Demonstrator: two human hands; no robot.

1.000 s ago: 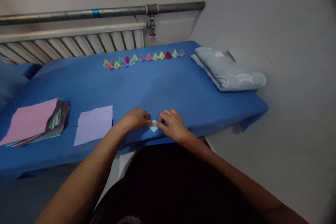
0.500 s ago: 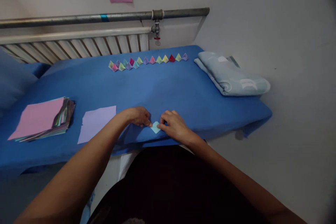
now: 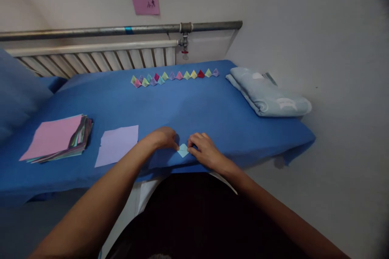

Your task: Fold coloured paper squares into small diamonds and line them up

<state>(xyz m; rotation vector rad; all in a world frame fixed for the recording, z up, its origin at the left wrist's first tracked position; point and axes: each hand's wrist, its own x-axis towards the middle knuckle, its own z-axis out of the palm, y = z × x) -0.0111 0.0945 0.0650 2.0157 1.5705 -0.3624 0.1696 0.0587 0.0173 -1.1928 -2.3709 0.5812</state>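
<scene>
Folded piece [image 3: 182,151]: matt paper. Sheet stack [image 3: 53,138]: paper, rough-edged. Blue cover [image 3: 191,107]: matt cloth. Blanket [image 3: 272,95]: cloth, probably soft-napped. Pipe [image 3: 91,32]: dull metal, scuffed.

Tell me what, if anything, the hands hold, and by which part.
A small folded light-blue paper: left hand at its left corner, right hand at its right corner. Whether they pinch or press it cannot be told.
</scene>
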